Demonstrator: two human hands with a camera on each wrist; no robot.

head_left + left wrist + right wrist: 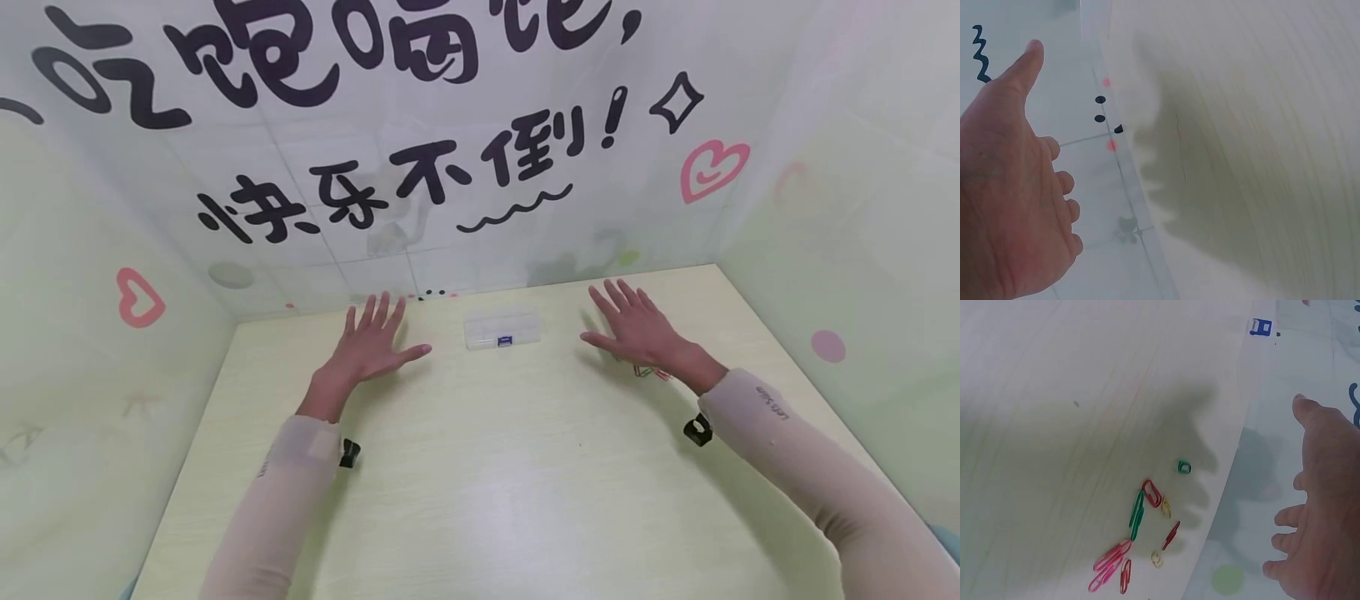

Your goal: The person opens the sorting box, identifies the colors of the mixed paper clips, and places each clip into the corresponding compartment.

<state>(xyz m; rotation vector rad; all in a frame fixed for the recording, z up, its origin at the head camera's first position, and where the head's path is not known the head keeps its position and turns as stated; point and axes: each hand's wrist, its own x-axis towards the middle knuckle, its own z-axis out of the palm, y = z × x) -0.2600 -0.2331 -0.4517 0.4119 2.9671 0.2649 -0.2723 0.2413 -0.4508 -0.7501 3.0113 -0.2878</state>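
Left grip (372, 350) and right grip (641, 333) hover empty, fingers spread. Between them sits a clear rectangular plastic box (501, 327); red, pink, green and yellow wire paper clips (1137, 514) lie below the right grip's heel. Handling seems not begun; taking clips would call for lowering, then pinching.

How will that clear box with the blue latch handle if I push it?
The clear box looks like see-through plastic, so it's probably stiff and fairly light. Lying low and flat on the table, it would likely slide rather than tip.
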